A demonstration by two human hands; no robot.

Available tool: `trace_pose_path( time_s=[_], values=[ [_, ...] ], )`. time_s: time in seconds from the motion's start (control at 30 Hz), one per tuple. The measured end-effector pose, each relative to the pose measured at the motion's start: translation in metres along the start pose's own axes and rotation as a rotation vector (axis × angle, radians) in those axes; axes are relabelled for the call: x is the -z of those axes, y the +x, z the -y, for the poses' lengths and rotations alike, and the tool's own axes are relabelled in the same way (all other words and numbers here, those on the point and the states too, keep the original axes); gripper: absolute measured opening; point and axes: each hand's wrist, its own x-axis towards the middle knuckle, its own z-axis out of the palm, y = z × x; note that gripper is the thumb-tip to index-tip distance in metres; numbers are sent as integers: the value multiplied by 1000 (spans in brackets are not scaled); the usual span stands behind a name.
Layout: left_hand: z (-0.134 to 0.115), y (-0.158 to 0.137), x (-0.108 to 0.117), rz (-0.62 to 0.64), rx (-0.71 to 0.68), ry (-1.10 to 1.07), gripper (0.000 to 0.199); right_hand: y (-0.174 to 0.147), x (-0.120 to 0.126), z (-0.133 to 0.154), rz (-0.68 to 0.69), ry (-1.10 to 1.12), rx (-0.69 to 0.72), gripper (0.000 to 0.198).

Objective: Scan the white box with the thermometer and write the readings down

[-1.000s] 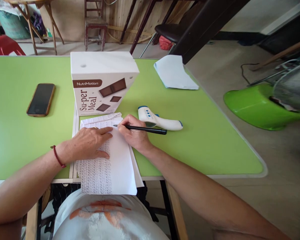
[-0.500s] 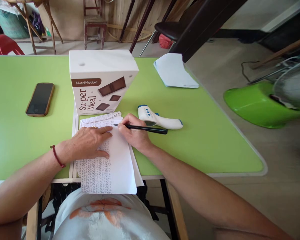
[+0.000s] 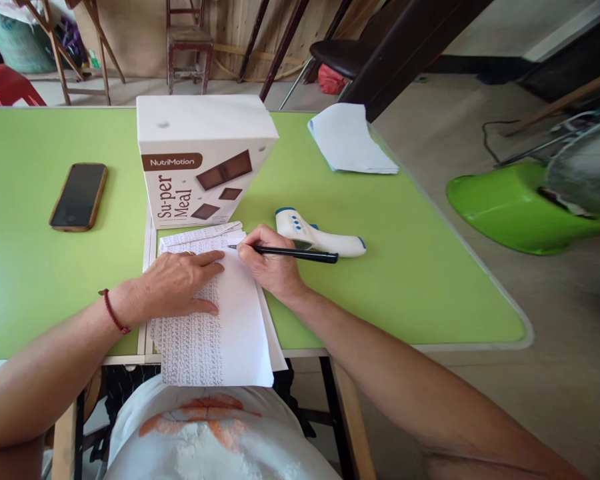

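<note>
The sheet point(image 3: 245, 327) overhanging the bench's point(image 3: 405, 287) near edge is written over roughly half, its right side blank, as the right hand point(image 3: 276, 272) pinches a pen point(image 3: 310, 255) and the loosely spread left hand point(image 3: 177, 285) rests on it, grasping nothing.

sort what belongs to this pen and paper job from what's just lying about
In use:
black pen, in the right hand
part-written sheets, under the left hand

Apparently just lying about:
phone
white box
thermometer gun
far white paper

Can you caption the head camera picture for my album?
Left hand on handwritten paper, right hand holding a black pen.
</note>
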Motion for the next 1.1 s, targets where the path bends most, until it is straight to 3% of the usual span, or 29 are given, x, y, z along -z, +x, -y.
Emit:
trace_pose_path(
  time_s=[0.77, 1.0, 1.1],
  values=[
    [2, 0, -1, -34, -30, 9, 53, 0, 1, 0, 9, -33, 36, 10],
    [3, -1, -1, -58, -38, 5, 53, -3, 3, 1, -22, -57, 73, 12],
    [4, -1, -4, -67, -41, -2, 53, -3, 13, 4, -38, -106, 165, 7]
  ],
)
